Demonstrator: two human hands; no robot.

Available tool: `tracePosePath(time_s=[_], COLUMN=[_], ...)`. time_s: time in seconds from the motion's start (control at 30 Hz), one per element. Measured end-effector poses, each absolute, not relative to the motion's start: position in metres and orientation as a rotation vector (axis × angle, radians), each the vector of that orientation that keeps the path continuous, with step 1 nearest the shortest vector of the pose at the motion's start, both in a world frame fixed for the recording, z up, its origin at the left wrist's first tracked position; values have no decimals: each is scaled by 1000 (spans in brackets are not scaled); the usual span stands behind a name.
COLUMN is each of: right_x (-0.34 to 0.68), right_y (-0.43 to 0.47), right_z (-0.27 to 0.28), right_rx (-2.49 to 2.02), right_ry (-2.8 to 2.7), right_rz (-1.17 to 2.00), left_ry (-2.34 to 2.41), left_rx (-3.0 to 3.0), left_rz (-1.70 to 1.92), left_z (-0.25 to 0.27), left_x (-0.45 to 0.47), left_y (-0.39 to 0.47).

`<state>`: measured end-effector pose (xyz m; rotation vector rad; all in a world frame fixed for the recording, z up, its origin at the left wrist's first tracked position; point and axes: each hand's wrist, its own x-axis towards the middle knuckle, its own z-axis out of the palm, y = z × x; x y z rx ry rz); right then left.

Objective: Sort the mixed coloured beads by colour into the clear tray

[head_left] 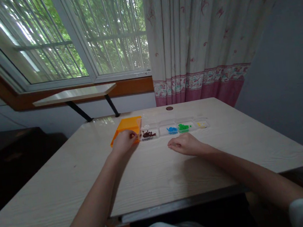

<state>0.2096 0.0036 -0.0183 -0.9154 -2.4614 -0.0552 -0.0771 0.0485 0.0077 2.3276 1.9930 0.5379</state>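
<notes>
My left hand [124, 140] is over the front right part of an orange tray [129, 123], its fingers pinched together; whatever lies between them is too small to make out. Right beside it, a clear compartment box [163, 130] stretches to the right. Dark brown bits [149, 133] fill its left section, then come blue bits [172, 129], green bits [183, 127] and a few yellow bits [201, 125]. In front of the blue and green sections, my right hand [184, 144] rests near the tabletop with its fingers curled closed. Anything inside that hand is hidden.
The pale wooden table [148, 179] spreads out on all sides of the boxes. A small raised shelf [75, 94] on black legs stands at the back left. Behind are a barred window [112, 34] and a floral curtain [194, 32]. A round brown cable hole [169, 108] sits at the back edge.
</notes>
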Motion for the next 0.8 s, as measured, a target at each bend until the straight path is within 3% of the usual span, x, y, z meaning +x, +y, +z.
tracePosePath(time_s=[0.27, 0.63, 0.8], right_x=[208, 208, 207], right_y=[2, 3, 4], right_z=[-15, -22, -23], right_rx=[-985, -969, -978], right_ry=[-2529, -2551, -2554], right_rz=[-35, -54, -46], left_ry=[2093, 2534, 2396], left_rx=[2281, 1883, 1719], left_rz=[483, 444, 508], left_z=[4, 21, 8], left_x=[-84, -159, -174], left_y=[53, 78, 83])
